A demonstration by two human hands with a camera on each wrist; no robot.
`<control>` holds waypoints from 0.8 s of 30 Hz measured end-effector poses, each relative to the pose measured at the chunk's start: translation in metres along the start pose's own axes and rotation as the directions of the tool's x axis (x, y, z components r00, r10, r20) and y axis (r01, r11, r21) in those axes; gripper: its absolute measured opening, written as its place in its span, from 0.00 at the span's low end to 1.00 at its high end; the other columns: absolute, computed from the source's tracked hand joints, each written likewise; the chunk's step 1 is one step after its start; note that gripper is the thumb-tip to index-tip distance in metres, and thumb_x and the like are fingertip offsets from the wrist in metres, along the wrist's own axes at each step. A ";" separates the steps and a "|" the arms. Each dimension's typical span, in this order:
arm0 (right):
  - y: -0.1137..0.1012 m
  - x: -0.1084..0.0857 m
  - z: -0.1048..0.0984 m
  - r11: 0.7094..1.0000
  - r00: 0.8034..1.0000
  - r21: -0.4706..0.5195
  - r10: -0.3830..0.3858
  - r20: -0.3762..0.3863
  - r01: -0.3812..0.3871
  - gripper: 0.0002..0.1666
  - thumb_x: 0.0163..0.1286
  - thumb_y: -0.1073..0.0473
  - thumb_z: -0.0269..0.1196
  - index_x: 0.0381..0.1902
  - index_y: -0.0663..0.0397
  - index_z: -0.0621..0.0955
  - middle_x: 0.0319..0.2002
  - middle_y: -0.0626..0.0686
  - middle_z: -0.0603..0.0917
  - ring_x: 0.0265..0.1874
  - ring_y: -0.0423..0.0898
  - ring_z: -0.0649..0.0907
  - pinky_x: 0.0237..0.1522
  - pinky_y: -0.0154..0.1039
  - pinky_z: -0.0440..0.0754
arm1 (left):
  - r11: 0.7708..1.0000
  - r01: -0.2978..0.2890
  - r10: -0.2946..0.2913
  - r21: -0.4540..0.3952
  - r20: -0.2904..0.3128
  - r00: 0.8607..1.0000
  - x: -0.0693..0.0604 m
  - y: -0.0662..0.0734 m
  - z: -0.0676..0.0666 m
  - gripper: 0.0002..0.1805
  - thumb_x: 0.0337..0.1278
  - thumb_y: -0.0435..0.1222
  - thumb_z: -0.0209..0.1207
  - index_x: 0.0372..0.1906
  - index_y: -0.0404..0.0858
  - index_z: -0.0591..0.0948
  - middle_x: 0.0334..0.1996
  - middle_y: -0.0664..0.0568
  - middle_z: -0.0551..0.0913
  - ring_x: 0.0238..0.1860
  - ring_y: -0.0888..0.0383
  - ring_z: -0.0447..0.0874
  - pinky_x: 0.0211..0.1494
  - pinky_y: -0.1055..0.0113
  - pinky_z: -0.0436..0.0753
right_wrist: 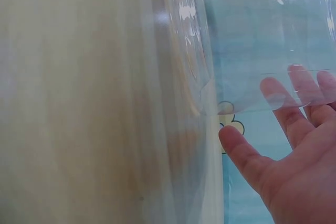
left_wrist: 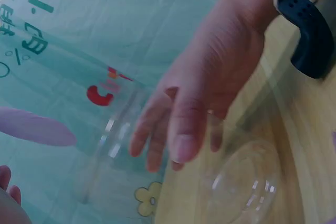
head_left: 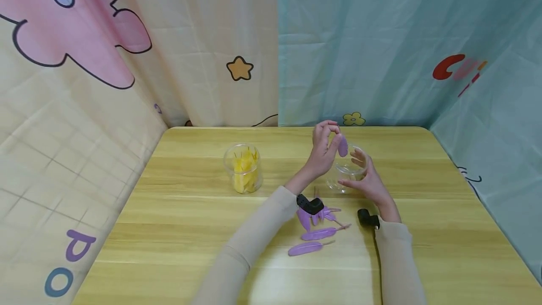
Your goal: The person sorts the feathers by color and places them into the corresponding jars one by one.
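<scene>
In the head view my left hand (head_left: 325, 150) pinches the end of a purple feather (head_left: 343, 146) above the mouth of a clear cup (head_left: 334, 181). Around the cup's right side curve the thumb and fingers of my right hand (head_left: 370, 185). The left wrist view has the feather (left_wrist: 38, 127) at the left, my left fingertips (left_wrist: 10, 198) low in the corner, and my right hand (left_wrist: 205, 87) at the cup (left_wrist: 244, 182). In the right wrist view my right hand (right_wrist: 302, 156) has its fingertips against the transparent wall (right_wrist: 262, 40).
Several purple feathers (head_left: 319, 234) lie on the wooden table (head_left: 190, 248), in front of the cup and partly under my left wrist. Further left stands another clear cup (head_left: 230, 166) with yellow feathers (head_left: 245, 173) in it. Printed curtains (head_left: 203, 60) hang behind the table.
</scene>
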State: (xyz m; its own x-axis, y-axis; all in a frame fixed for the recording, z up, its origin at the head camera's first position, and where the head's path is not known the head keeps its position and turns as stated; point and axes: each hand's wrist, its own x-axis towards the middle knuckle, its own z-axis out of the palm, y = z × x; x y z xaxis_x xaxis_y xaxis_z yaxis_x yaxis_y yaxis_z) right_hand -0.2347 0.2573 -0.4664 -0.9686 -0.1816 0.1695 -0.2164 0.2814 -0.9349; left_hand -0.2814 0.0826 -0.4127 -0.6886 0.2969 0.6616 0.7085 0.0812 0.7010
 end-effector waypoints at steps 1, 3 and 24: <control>0.001 -0.001 0.000 1.000 1.000 0.001 -0.003 -0.001 0.003 0.58 0.53 0.69 0.72 0.72 0.61 0.47 0.68 0.69 0.53 0.66 0.68 0.54 0.58 0.70 0.55 | 1.000 0.009 -0.009 0.023 0.010 1.000 -0.003 -0.004 0.003 0.04 0.73 0.33 0.42 0.41 0.35 0.67 0.57 0.40 0.60 0.63 0.51 0.53 0.64 0.61 0.54; 0.002 -0.002 0.000 1.000 1.000 0.000 -0.007 -0.003 0.007 0.58 0.53 0.70 0.71 0.71 0.62 0.47 0.68 0.70 0.52 0.66 0.69 0.54 0.58 0.70 0.56 | 0.997 0.026 -0.029 0.075 0.037 0.999 -0.009 -0.011 0.008 0.04 0.73 0.34 0.44 0.42 0.37 0.68 0.58 0.41 0.60 0.63 0.51 0.54 0.64 0.60 0.53; -0.001 0.000 0.002 1.000 1.000 -0.002 -0.027 -0.005 0.027 0.58 0.51 0.72 0.71 0.71 0.64 0.48 0.67 0.68 0.55 0.65 0.67 0.56 0.59 0.66 0.58 | 0.849 0.003 -0.181 0.529 0.284 0.942 -0.109 0.007 -0.009 0.12 0.51 0.54 0.66 0.30 0.52 0.84 0.39 0.59 0.73 0.43 0.61 0.66 0.48 0.68 0.65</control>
State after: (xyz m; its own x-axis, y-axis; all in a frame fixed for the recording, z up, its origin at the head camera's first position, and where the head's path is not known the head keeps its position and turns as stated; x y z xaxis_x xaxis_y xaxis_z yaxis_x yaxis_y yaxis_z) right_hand -0.2342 0.2557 -0.4664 -0.9631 -0.1841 0.1965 -0.2428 0.2787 -0.9292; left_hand -0.2027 0.0423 -0.4776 -0.7327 0.5352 0.4204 0.6806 0.5732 0.4564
